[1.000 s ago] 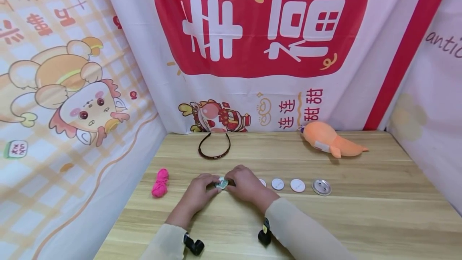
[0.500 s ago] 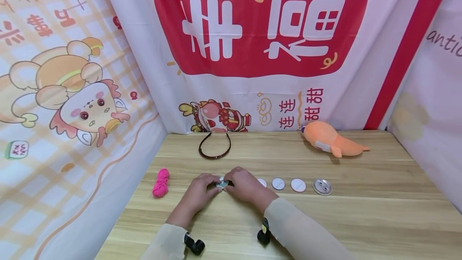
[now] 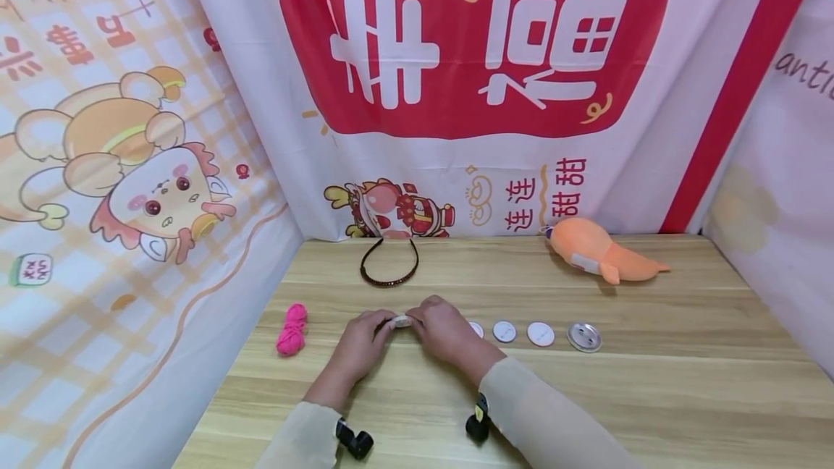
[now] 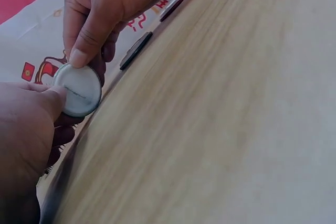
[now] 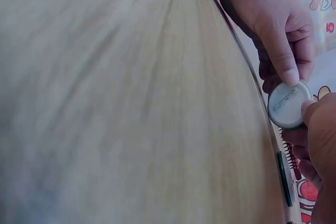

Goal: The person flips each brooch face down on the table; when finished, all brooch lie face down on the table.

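Between my two hands is a round pin-back button badge (image 3: 402, 321), lifted off the table and tilted. Its pale back, with a thin pin across it, faces the wrist cameras; in the left wrist view the badge (image 4: 77, 90) shows a metallic rim. My left hand (image 3: 360, 342) pinches one edge between thumb and fingers. On the opposite edge my right hand (image 3: 448, 333) pinches it too, thumb on the back. The right wrist view shows both thumbs on the badge (image 5: 289, 105). Its front is hidden now.
Right of my hands, white round badges (image 3: 541, 334) and a silver one (image 3: 584, 337) lie in a row, one partly hidden. Pink yarn (image 3: 292, 330) lies left. Behind are a dark headband (image 3: 389, 282) and an orange plush toy (image 3: 602, 252), near the hanging cloth (image 3: 449, 158).
The badge has been turned between my fingers: its greenish printed face showed in the earlier head views, and now it looks thin and pale there. Both hands have stayed nearly in place.
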